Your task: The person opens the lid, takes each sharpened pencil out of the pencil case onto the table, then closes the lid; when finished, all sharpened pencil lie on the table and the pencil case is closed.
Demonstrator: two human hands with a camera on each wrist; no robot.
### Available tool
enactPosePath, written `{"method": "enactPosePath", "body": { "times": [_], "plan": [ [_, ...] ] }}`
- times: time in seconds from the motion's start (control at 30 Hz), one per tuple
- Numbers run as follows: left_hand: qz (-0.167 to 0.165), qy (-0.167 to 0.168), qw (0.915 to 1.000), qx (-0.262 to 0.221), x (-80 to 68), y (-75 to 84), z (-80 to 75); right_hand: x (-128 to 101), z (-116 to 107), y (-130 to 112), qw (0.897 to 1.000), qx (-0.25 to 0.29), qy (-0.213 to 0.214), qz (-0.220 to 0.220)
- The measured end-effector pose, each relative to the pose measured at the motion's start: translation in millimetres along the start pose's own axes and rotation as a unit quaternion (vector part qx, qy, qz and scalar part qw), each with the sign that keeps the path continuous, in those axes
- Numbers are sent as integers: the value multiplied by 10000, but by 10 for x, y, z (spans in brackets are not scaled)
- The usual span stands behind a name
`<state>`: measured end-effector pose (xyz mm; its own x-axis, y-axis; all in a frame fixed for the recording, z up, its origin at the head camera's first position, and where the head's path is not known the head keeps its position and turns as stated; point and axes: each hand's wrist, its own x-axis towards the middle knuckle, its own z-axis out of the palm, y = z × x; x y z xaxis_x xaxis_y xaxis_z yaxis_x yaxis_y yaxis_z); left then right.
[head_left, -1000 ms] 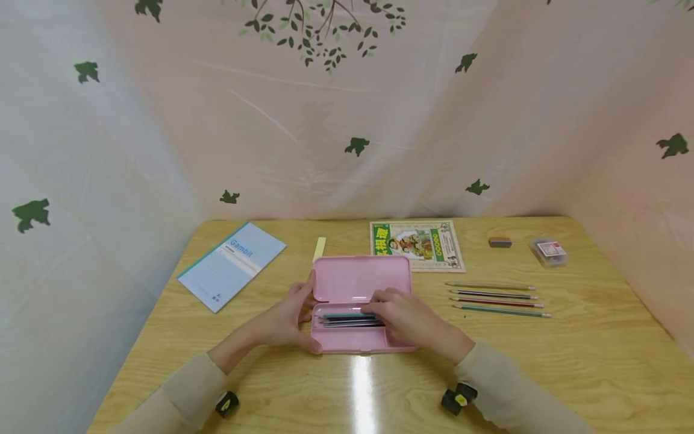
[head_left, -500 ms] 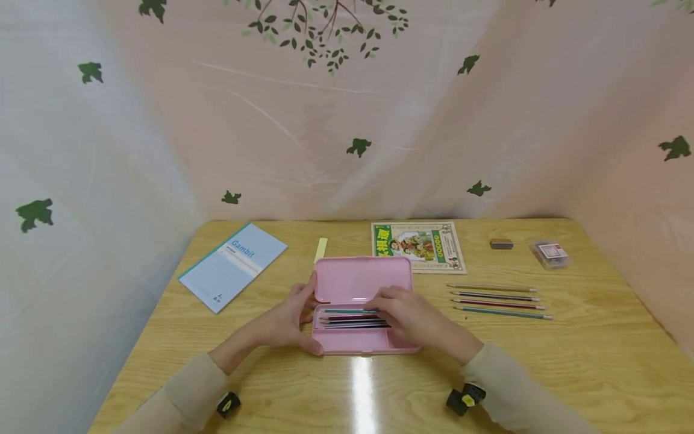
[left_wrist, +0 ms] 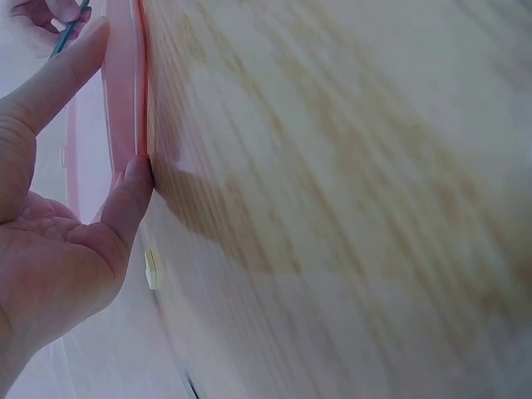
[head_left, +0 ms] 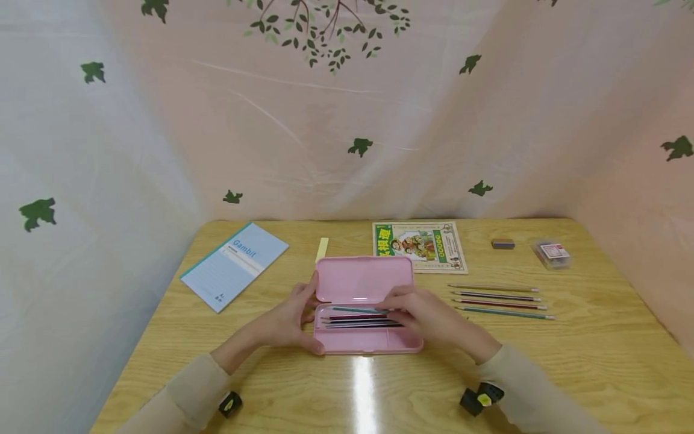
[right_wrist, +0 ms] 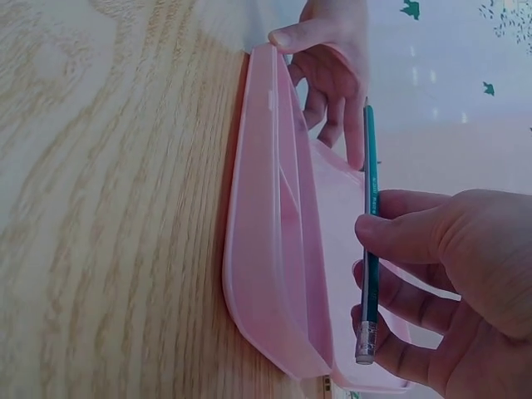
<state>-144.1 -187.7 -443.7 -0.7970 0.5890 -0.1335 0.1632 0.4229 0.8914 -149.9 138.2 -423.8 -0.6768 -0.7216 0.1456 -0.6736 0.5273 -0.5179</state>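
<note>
A pink pencil case [head_left: 364, 280] lies open on the table, lid tipped back. My left hand [head_left: 286, 319] holds its left end, thumb at the front corner and fingers toward the lid; the left wrist view shows this hand [left_wrist: 62, 224] against the pink wall. My right hand [head_left: 425, 313] pinches a green pencil [head_left: 358, 310] above the case. In the right wrist view, thumb and fingers grip this pencil [right_wrist: 370, 216] near its eraser end, raised clear of the case. Several darker pencils [head_left: 358, 322] lie in the back compartment, their right ends hidden by my right hand.
Several pencils [head_left: 501, 298] lie in a row right of the case. Behind are a blue notebook [head_left: 234, 266], a yellow strip [head_left: 322, 249], an illustrated booklet [head_left: 420, 247], an eraser [head_left: 502, 244] and a small clear box [head_left: 552, 254]. A cloth [head_left: 303, 150] hangs behind the table.
My right hand has shifted rightward, and the green pencil has come up and right, away from the others in the case. The left hand stays at the case's left end.
</note>
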Motion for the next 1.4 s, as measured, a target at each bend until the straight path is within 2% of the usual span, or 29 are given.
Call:
{"method": "enactPosePath", "body": {
  "times": [0.33, 0.53, 0.77, 0.9, 1.2, 1.4],
  "plan": [
    [-5, -17, 10000, 68, 3, -15, -3, -152, -151, 93, 9994, 276, 184, -60],
    [-81, -21, 9999, 127, 10, -16, -6, -390, -348, 190, 9971, 397, 556, -335],
    [-115, -16, 9999, 101, 11, -9, -7, -736, -544, 375, 9953, 530, 699, -419],
    [-105, -13, 9999, 101, 12, -11, -8, -931, -623, 465, 9952, 385, 840, -320],
    [-84, -27, 9999, 99, 0, -8, -9, -1364, -831, 670, 9944, -87, 1020, 252],
    [-103, -12, 9999, 134, 4, -9, -11, -1576, -847, 849, 9924, -665, 1031, 71]
  ]
}}
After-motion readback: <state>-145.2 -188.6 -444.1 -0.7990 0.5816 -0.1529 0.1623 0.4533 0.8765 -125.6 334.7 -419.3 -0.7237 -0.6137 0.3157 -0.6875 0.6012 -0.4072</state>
